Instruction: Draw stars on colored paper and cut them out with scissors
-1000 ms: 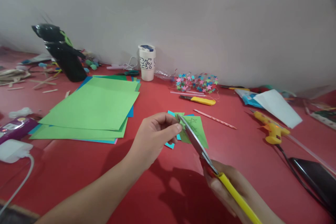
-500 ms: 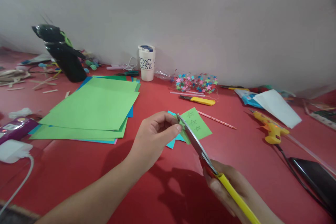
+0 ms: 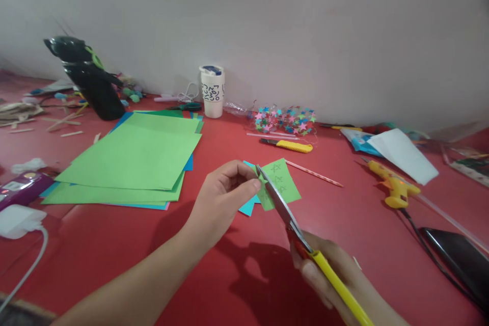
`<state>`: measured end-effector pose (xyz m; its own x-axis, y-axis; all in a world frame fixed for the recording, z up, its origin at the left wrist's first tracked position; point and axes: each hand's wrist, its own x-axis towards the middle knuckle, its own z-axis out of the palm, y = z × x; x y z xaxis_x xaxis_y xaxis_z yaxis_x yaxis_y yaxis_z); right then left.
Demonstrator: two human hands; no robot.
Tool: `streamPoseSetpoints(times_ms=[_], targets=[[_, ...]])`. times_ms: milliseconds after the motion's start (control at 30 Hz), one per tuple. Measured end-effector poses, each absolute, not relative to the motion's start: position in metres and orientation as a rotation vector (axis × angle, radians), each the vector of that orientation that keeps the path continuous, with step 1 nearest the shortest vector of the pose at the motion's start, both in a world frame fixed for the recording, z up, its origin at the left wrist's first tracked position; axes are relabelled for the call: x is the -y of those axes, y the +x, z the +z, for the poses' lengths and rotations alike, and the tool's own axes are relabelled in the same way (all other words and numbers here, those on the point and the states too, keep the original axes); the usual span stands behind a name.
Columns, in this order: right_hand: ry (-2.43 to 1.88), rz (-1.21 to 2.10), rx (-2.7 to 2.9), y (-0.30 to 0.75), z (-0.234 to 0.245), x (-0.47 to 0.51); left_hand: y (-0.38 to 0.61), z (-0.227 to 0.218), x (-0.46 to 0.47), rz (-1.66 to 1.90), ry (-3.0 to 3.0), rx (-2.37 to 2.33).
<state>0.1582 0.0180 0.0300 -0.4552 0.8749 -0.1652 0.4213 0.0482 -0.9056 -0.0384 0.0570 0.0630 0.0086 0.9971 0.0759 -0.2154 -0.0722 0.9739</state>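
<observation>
My left hand (image 3: 229,188) is closed, thumb and forefinger pinching a small green paper piece (image 3: 263,180), which looks partly star-shaped. In my right hand (image 3: 324,265) are scissors (image 3: 280,204) with yellow and red handles. Their blades point up and left, with the tips beside the pinched piece. Behind the blades, a green paper square (image 3: 288,188) with several pencil-drawn stars rests over cyan paper (image 3: 248,208) on the red table. My fingers and the blades hide part of both papers.
Left lies a stack of green sheets (image 3: 133,153), with a black bottle (image 3: 91,81) behind. A yellow cutter (image 3: 294,146), a striped stick (image 3: 315,173) and star garland (image 3: 284,119) lie beyond my hands. Right are a yellow glue gun (image 3: 395,186) and a black phone-like object (image 3: 454,257).
The green square has shifted slightly left and turned a little. My right hand and the scissors have moved slightly left. A small pale scrap now shows beside my right wrist.
</observation>
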Motion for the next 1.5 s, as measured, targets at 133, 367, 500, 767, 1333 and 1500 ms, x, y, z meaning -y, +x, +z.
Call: streamPoseSetpoints(times_ms=[133,367,500,767,1333,1500], targets=[[-1.275,1.309,1.988,0.161,0.029,-0.019,-0.040,0.064,-0.057,1.393,1.145,-1.012],[-1.247,1.321,2.105,0.171,0.026,-0.023,-0.049,0.066,-0.061,1.477,1.246,-1.059],[-1.265,1.302,2.099,0.170,0.024,-0.025,-0.049,0.067,-0.061,1.395,1.344,-1.079],[-1.259,1.412,1.973,0.166,0.028,-0.022,-0.045,0.068,-0.055,1.394,1.580,-1.259],[-1.166,1.580,1.918,0.162,0.041,-0.019,-0.051,0.069,-0.062,1.257,1.022,-0.948],[-1.273,1.551,1.844,0.160,0.043,-0.018,-0.056,0.069,-0.063,1.220,1.043,-0.911]])
